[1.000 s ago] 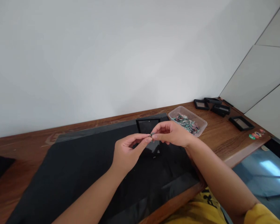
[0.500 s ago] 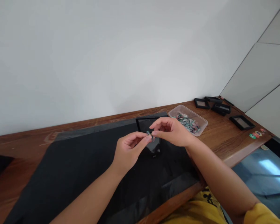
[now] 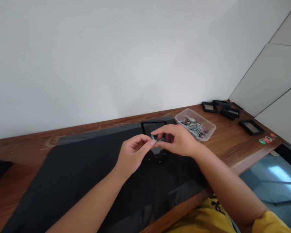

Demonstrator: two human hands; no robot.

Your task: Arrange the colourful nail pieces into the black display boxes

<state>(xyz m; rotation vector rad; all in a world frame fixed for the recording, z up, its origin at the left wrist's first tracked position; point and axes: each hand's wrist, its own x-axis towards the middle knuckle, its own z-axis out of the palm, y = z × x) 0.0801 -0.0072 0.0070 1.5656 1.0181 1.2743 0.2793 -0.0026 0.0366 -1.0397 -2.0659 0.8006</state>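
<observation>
A small shiny green-and-clear piece (image 3: 153,138), too small to name exactly, is pinched between the thumb and forefinger of my left hand (image 3: 133,153). From the other side, my right hand (image 3: 180,139) closes its thumb and forefinger on the same piece, its fingers bent. Both hands are over a black frame (image 3: 153,123) with a dark glossy panel, whose far edge shows behind the fingers. My hands cover much of the panel. Underneath lies a black mat (image 3: 87,165).
At the right, a clear plastic tub (image 3: 209,129) contains several small green and pinkish pieces. Beyond it, several black frames (image 3: 251,127) lie on the wooden table (image 3: 229,142). Round coloured stickers (image 3: 266,139) are near the table's right edge. A white wall (image 3: 135,64) rises behind.
My right hand has turned and dropped slightly, with its fingers spread further around the small piece. My left hand has moved slightly left, still pinching it.
</observation>
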